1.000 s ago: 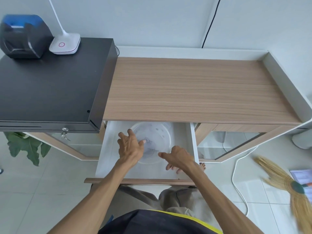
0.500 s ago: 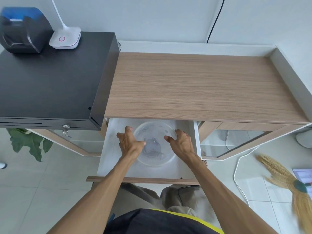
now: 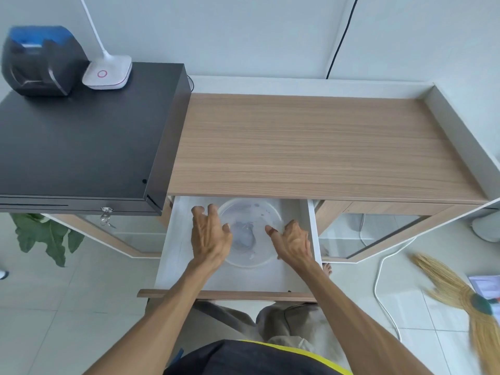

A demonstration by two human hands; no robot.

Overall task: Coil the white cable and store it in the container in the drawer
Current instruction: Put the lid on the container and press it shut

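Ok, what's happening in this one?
A person stands at an open drawer under a wooden counter. Both hands are over a round clear container in the drawer: the left hand at its left edge, the right hand at its right. Something pale lies inside, too blurred to identify. Neither hand clearly grips anything.

One head-worn wide-angle view looks steeply down and forward over the counter (image 3: 311, 147) onto the open drawer (image 3: 173, 255) (close, at arm's reach), with floor at both sides.
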